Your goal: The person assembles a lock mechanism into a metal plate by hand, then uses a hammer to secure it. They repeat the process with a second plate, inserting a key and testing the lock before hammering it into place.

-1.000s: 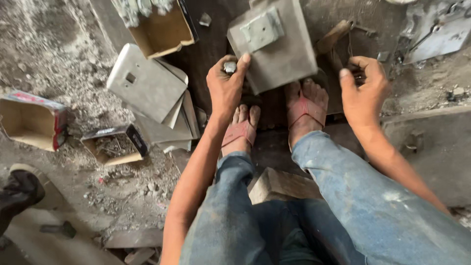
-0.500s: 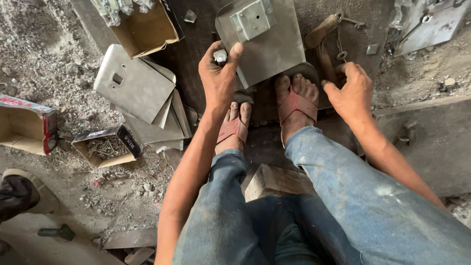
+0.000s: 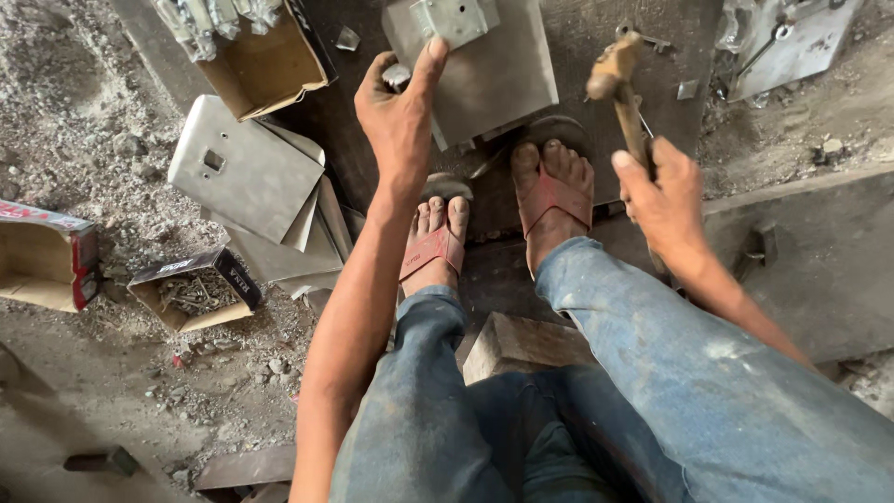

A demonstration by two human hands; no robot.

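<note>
Two hands busy: left hand (image 3: 402,112) pinches a small metal piece (image 3: 396,74) against the metal plate (image 3: 484,70), right hand (image 3: 663,194) grips a raised hammer (image 3: 622,93), head pointing far-left toward it.

We see a dull grey metal plate (image 3: 484,79) with a matt, faintly scuffed face, and a hammer (image 3: 622,102) with a worn wooden handle. The cardboard box (image 3: 270,65) looks rough, the floor (image 3: 65,140) gritty, the jeans (image 3: 670,373) dusty cloth.
</note>
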